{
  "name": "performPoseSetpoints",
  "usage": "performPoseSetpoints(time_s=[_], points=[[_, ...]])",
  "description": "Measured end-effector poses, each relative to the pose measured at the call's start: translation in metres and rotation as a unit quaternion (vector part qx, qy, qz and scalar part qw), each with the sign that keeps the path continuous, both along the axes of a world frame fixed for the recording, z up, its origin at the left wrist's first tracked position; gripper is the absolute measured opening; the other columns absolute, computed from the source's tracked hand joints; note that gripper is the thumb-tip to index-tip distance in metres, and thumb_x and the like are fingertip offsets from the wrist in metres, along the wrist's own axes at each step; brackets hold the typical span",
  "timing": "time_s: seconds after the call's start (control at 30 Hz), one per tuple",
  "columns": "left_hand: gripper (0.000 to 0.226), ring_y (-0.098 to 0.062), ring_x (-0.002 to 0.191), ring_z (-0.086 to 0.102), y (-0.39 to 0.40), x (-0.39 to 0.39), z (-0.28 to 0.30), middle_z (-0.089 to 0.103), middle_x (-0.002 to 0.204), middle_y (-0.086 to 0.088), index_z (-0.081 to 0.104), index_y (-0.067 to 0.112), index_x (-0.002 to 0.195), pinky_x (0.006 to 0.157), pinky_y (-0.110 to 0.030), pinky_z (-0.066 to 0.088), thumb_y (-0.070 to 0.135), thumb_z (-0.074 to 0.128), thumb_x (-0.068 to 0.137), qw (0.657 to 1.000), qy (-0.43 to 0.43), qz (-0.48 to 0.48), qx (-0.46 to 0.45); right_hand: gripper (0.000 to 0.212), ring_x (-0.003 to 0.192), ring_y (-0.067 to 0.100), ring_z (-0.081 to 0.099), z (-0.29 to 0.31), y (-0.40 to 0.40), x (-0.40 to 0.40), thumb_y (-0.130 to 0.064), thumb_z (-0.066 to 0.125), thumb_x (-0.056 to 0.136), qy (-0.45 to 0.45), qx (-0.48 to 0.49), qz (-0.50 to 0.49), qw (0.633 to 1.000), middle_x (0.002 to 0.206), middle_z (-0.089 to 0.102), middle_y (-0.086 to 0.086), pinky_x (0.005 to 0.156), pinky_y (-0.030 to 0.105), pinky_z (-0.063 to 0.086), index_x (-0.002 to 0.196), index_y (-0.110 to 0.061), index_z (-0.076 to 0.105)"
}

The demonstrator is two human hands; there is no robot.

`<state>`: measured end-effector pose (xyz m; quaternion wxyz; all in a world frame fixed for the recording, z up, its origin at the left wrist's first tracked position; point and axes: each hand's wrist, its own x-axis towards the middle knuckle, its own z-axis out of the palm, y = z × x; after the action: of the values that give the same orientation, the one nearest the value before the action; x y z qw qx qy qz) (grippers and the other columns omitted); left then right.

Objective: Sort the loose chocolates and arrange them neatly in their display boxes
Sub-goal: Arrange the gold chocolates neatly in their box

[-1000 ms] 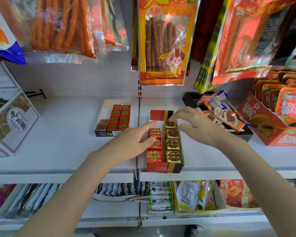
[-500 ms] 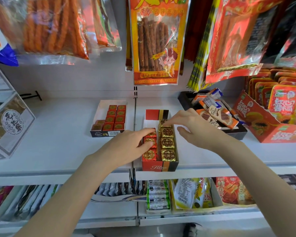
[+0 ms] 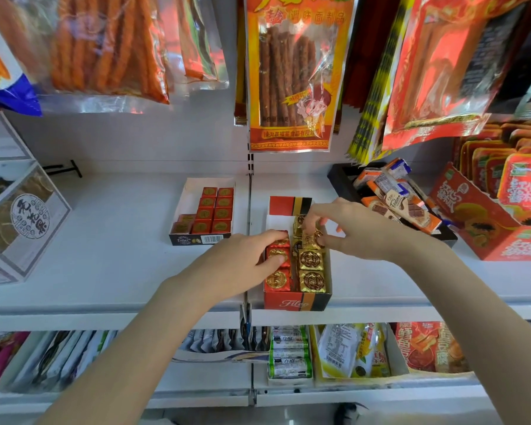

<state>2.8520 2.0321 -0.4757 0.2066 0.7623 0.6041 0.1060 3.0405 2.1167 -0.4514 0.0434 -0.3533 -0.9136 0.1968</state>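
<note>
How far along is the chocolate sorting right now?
Done: the white display box holds tidy red rows. In hand: the right hand pinches a gold chocolate over the Fileo box while the left hand touches its red chocolates. Left: the gold column's far end looks uneven.

The white shelf (image 3: 120,256) bears two chocolate display boxes (image 3: 295,302) (image 3: 201,239), snack trays alongside.
</note>
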Motion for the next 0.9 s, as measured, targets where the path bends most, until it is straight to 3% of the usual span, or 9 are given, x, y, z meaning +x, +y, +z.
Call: performPoseSetpoints(time_s=[0.1,0.2,0.3,0.4,0.53,0.73,0.83,0.9], points=[[0.045,-0.009,0.077,0.060,-0.002,0.002,0.001,0.057,0.078,0.012,0.028,0.031,0.139,0.070,-0.029,0.054,0.039,0.037,0.095,1.000,0.006,0.000,0.001,0.020,0.102,0.012,0.046,-0.001,0.003,-0.001,-0.011,0.054,0.088,0.007,-0.018,0.003,1.000,0.109,0.054,-0.006,0.083,0.027,0.043,0.100,-0.027,0.051],[0.045,-0.011,0.073,0.060,-0.002,0.002,0.001,0.053,0.069,0.013,0.028,0.032,0.139,0.069,-0.030,0.054,0.039,0.036,0.095,1.000,0.014,0.000,0.002,0.025,0.100,0.011,0.051,0.002,0.008,-0.001,-0.009,0.054,0.088,0.013,-0.067,0.013,0.998,0.113,0.050,-0.005,0.079,0.019,0.043,0.105,-0.028,0.057],[0.044,-0.007,0.062,0.055,-0.002,0.002,0.000,0.054,0.065,0.007,0.028,0.031,0.139,0.062,-0.028,0.050,0.038,0.035,0.096,1.000,0.020,0.002,0.006,0.026,0.093,0.004,0.054,0.015,0.011,0.002,-0.010,0.054,0.088,0.082,-0.103,-0.013,0.991,0.105,0.052,-0.008,0.075,0.013,0.045,0.100,-0.032,0.059],[0.044,-0.003,0.058,0.050,-0.001,0.002,0.000,0.046,0.062,0.011,0.028,0.030,0.139,0.056,-0.022,0.044,0.038,0.035,0.096,1.000,0.020,-0.001,0.011,0.021,0.089,0.009,0.057,0.015,0.012,-0.001,-0.011,0.052,0.090,0.135,-0.121,-0.052,0.982,0.102,0.060,-0.005,0.072,0.017,0.046,0.099,-0.029,0.059],[0.044,0.000,0.057,0.045,0.001,0.001,-0.004,0.041,0.062,0.015,0.030,0.030,0.138,0.051,-0.015,0.036,0.038,0.037,0.095,1.000,0.015,0.000,0.015,0.018,0.090,0.012,0.059,-0.004,0.010,-0.012,-0.019,0.055,0.089,0.051,-0.057,-0.078,0.994,0.104,0.064,0.002,0.068,0.013,0.043,0.105,-0.018,0.063],[0.045,-0.002,0.059,0.046,0.002,0.000,-0.005,0.041,0.065,0.015,0.028,0.030,0.138,0.053,-0.015,0.037,0.039,0.037,0.095,1.000,0.007,0.000,0.014,0.021,0.078,0.010,0.051,-0.007,0.004,-0.017,-0.027,0.055,0.089,0.015,0.055,-0.058,0.997,0.090,0.062,0.003,0.060,0.015,0.036,0.096,-0.009,0.064],[0.045,-0.002,0.061,0.049,0.002,0.000,-0.006,0.046,0.065,0.014,0.028,0.031,0.138,0.055,-0.019,0.042,0.039,0.037,0.095,1.000,0.006,0.001,0.013,0.018,0.086,0.007,0.041,-0.012,0.005,-0.016,-0.026,0.056,0.088,-0.014,0.102,-0.036,0.994,0.092,0.050,-0.001,0.071,0.019,0.033,0.090,-0.010,0.064],[0.044,-0.001,0.057,0.047,0.002,0.000,-0.005,0.045,0.061,0.013,0.029,0.031,0.138,0.052,-0.020,0.039,0.039,0.037,0.095,1.000,0.005,0.003,0.015,0.015,0.091,0.008,0.040,-0.010,0.007,-0.015,-0.027,0.059,0.086,0.019,0.113,-0.045,0.992,0.096,0.046,-0.003,0.075,0.016,0.032,0.090,-0.014,0.065]])
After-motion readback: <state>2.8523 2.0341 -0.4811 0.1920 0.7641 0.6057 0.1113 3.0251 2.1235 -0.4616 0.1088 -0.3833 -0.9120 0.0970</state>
